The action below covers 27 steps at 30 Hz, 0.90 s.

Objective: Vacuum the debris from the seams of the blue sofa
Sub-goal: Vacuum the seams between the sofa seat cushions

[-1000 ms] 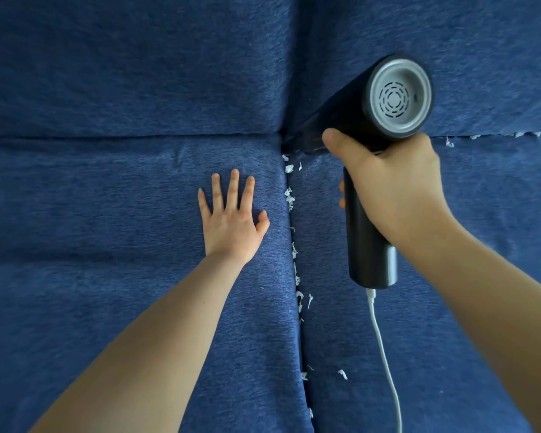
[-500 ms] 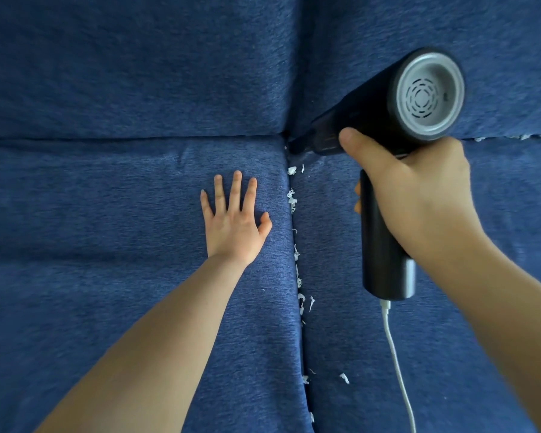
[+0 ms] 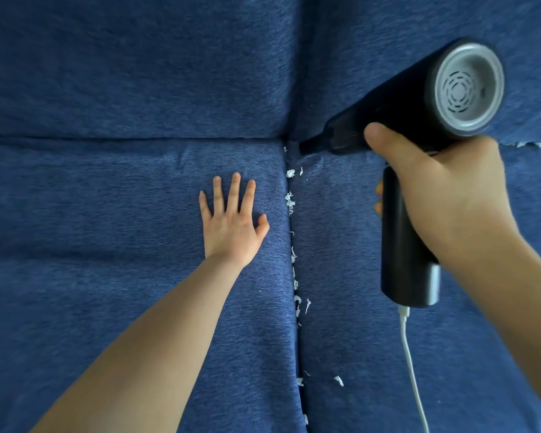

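The right hand (image 3: 450, 198) grips the handheld vacuum (image 3: 400, 120), nozzle tip at the corner where the blue sofa (image 3: 107, 73) seams meet. The left hand (image 3: 231, 223) lies flat, fingers spread, grasping nothing. Debris (image 3: 290, 201) (white shreds) lines the vertical seam beside it.

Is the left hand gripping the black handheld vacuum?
No: the left hand lies flat and open on the blue sofa cushion, while the right hand holds the black handheld vacuum.

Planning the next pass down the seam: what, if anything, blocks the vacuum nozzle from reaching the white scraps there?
Nothing visible does. The black handheld vacuum points into the corner, directly above the white paper scraps; the left hand lies flat beside the seam.
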Each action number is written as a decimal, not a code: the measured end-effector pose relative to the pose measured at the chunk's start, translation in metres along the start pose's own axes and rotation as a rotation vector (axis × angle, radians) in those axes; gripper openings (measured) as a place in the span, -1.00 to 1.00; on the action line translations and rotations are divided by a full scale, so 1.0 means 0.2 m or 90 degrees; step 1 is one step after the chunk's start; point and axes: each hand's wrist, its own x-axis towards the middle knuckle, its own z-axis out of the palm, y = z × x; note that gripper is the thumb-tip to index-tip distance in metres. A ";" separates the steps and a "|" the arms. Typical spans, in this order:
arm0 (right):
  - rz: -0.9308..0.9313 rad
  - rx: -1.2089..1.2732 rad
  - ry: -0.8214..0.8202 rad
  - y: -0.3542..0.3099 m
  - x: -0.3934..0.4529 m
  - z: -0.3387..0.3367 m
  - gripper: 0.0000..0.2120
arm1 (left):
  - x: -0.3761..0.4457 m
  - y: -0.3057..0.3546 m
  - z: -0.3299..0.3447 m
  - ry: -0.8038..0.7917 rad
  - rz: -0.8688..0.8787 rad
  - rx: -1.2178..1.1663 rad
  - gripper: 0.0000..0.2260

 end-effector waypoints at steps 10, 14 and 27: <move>-0.006 0.016 0.000 0.02 0.00 0.04 -0.46 | -0.01 0.00 0.00 0.001 0.001 -0.005 -0.39; 0.008 0.029 -0.009 0.02 -0.01 0.04 -0.51 | 0.00 0.00 -0.01 0.000 0.001 -0.003 -0.39; -0.028 0.013 -0.024 0.05 0.02 0.13 -0.43 | 0.00 0.00 -0.01 -0.001 -0.003 0.002 -0.39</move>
